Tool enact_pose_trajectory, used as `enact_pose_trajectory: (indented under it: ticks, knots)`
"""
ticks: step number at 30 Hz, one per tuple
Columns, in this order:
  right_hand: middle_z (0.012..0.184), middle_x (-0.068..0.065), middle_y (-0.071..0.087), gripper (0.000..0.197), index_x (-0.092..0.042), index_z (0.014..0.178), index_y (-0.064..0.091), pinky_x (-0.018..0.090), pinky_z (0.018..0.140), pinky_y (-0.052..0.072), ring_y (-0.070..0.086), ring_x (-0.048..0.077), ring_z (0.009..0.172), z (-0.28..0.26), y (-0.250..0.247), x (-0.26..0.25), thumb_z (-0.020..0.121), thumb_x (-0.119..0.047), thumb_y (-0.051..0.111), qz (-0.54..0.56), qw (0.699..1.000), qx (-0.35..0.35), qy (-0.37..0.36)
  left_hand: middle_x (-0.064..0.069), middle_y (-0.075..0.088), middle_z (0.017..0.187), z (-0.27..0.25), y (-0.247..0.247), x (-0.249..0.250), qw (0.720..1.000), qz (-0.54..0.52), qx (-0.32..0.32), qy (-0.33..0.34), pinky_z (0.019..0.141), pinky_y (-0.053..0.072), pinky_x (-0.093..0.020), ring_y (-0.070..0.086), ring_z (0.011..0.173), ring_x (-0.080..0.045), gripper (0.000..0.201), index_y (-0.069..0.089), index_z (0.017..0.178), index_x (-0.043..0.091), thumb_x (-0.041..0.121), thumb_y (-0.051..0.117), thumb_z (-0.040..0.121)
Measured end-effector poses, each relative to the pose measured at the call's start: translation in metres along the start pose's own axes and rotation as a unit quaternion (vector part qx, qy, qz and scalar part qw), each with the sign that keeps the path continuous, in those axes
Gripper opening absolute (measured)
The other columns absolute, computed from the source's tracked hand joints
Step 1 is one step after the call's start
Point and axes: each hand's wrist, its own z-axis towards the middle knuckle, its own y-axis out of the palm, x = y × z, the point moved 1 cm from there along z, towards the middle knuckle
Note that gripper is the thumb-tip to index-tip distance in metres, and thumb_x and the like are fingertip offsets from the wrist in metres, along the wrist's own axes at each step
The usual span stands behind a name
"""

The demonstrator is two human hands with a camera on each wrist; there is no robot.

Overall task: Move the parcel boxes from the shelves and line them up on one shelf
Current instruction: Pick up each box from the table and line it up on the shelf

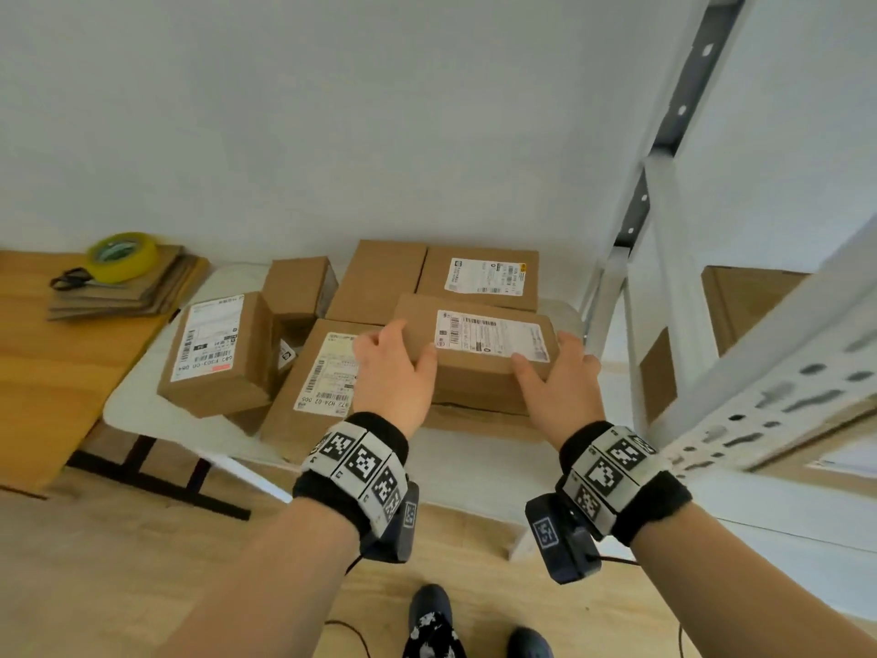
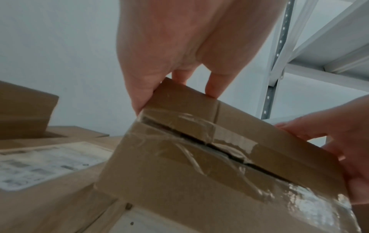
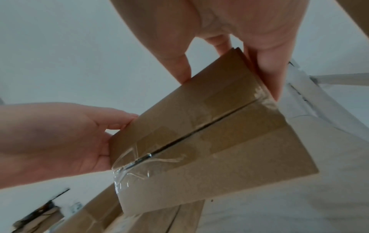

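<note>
From the head view, a labelled cardboard parcel box (image 1: 479, 353) sits just right of centre of the frame, atop another flat box on the white table (image 1: 479, 467), with more parcels crowded to its left and behind it. The left hand (image 1: 391, 372) clasps its left end, thumb on the near face and fingers over the top, and the right hand (image 1: 560, 377) clasps the right end the same way; the white metal shelf rack (image 1: 664, 258) stands at the right edge. In the left wrist view the box (image 2: 209, 157) fills the lower middle, its near face showing a slit seam under crinkled clear tape (image 2: 229, 141), and the left fingertips (image 2: 212, 88) curl over the top edge. In the right wrist view the box (image 3: 199, 134) runs diagonally through the centre, the right fingers (image 3: 267, 75) wrapped round its upper corner and the left hand pressing the opposite end at mid-left. I judge it stiff and fairly light, since the walls do not buckle under the grip. The tape looks slick and the seam gapes, so the plain cardboard ends seem the surest hold, kept level.
</note>
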Motion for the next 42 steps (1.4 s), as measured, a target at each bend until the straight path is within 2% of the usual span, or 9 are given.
enact_pose_trajectory:
  ticks: [4, 11, 14, 18, 23, 29, 33, 36, 42]
  knots:
    - [0.138, 0.008, 0.028, 0.065, -0.020, 0.143, 0.019, 0.027, 0.084, 0.037, 0.042, 0.017, 0.101, -0.021, -0.016, 0.000, 0.091, -0.035, 0.055, 0.035, 0.998, -0.048, -0.024, -0.006, 0.031, 0.136, -0.035, -0.012, 0.009, 0.996, -0.016, 0.084, 0.014, 0.077, 0.039, -0.021, 0.050, 0.092, -0.013, 0.054, 0.035, 0.140, 0.020, 0.033, 0.055, 0.091]
    - [0.137, 0.010, 0.028, 0.095, -0.027, 0.145, 0.008, 0.044, 0.092, 0.045, 0.050, 0.032, 0.114, -0.067, -0.036, 0.002, 0.076, -0.049, 0.069, 0.014, 0.996, -0.065, -0.064, -0.003, 0.033, 0.134, -0.091, -0.036, 0.023, 0.983, -0.017, 0.171, 0.057, 0.091, 0.040, -0.024, 0.047, 0.108, -0.015, 0.057, 0.037, 0.137, 0.019, 0.030, 0.061, 0.087]
    - [0.140, 0.012, 0.031, 0.109, -0.027, 0.147, 0.002, 0.043, 0.095, 0.043, 0.046, 0.032, 0.120, -0.089, -0.045, 0.003, 0.069, -0.054, 0.073, 0.015, 0.995, -0.054, -0.078, -0.002, 0.032, 0.133, -0.112, -0.047, 0.027, 0.978, -0.021, 0.194, 0.080, 0.104, 0.037, -0.044, 0.043, 0.115, -0.018, 0.059, 0.037, 0.137, 0.020, 0.031, 0.062, 0.085]
    - [0.147, 0.011, 0.027, 0.123, -0.028, 0.148, -0.004, 0.044, 0.100, 0.039, 0.039, 0.030, 0.129, -0.125, -0.054, 0.009, 0.060, -0.058, 0.077, 0.025, 0.994, -0.054, -0.087, 0.000, 0.031, 0.132, -0.147, -0.060, 0.026, 0.976, -0.037, 0.188, 0.103, 0.105, 0.035, -0.049, 0.039, 0.117, -0.017, 0.063, 0.036, 0.138, 0.021, 0.031, 0.066, 0.082]
    - [0.152, 0.009, 0.024, 0.138, -0.034, 0.147, -0.010, 0.047, 0.108, 0.034, 0.032, 0.028, 0.135, -0.179, -0.063, 0.029, 0.048, -0.055, 0.084, 0.053, 0.994, -0.058, -0.080, 0.002, 0.033, 0.128, -0.205, -0.068, 0.013, 0.968, -0.047, 0.176, 0.174, 0.096, 0.032, -0.022, 0.034, 0.107, -0.006, 0.068, 0.039, 0.138, 0.021, 0.031, 0.071, 0.079]
    - [0.144, 0.014, 0.029, 0.143, -0.037, 0.146, -0.011, 0.053, 0.099, 0.042, 0.036, 0.033, 0.129, -0.250, -0.083, 0.064, 0.042, -0.053, 0.086, 0.064, 0.997, -0.029, -0.038, 0.008, 0.037, 0.122, -0.268, -0.064, 0.005, 0.953, -0.065, 0.137, 0.262, 0.082, 0.029, -0.004, 0.036, 0.103, 0.000, 0.063, 0.045, 0.130, 0.025, 0.031, 0.075, 0.075]
    - [0.143, 0.013, 0.030, 0.158, -0.046, 0.142, -0.007, 0.055, 0.089, 0.049, 0.040, 0.034, 0.125, -0.275, -0.100, 0.084, 0.010, -0.076, 0.073, 0.084, 0.996, -0.012, -0.021, 0.009, 0.049, 0.121, -0.295, -0.058, 0.016, 0.938, -0.070, 0.128, 0.314, 0.097, 0.040, -0.028, 0.042, 0.110, -0.006, 0.059, 0.047, 0.126, 0.027, 0.034, 0.074, 0.074]
    - [0.140, 0.011, 0.033, 0.157, -0.046, 0.141, 0.003, 0.054, 0.088, 0.050, 0.043, 0.033, 0.122, -0.284, -0.117, 0.095, 0.004, -0.079, 0.070, 0.103, 0.994, 0.004, -0.022, 0.011, 0.049, 0.124, -0.311, -0.053, 0.034, 0.933, -0.077, 0.117, 0.331, 0.102, 0.040, -0.044, 0.043, 0.121, -0.015, 0.059, 0.046, 0.128, 0.030, 0.035, 0.071, 0.076]
    - [0.134, 0.007, 0.039, 0.140, -0.042, 0.134, 0.016, 0.052, 0.085, 0.052, 0.047, 0.029, 0.118, -0.291, -0.168, 0.118, 0.012, -0.073, 0.076, 0.147, 0.988, 0.055, -0.008, 0.008, 0.048, 0.127, -0.335, -0.032, 0.083, 0.916, -0.095, 0.069, 0.384, 0.101, 0.038, -0.033, 0.042, 0.121, -0.013, 0.057, 0.046, 0.129, 0.028, 0.026, 0.072, 0.078]
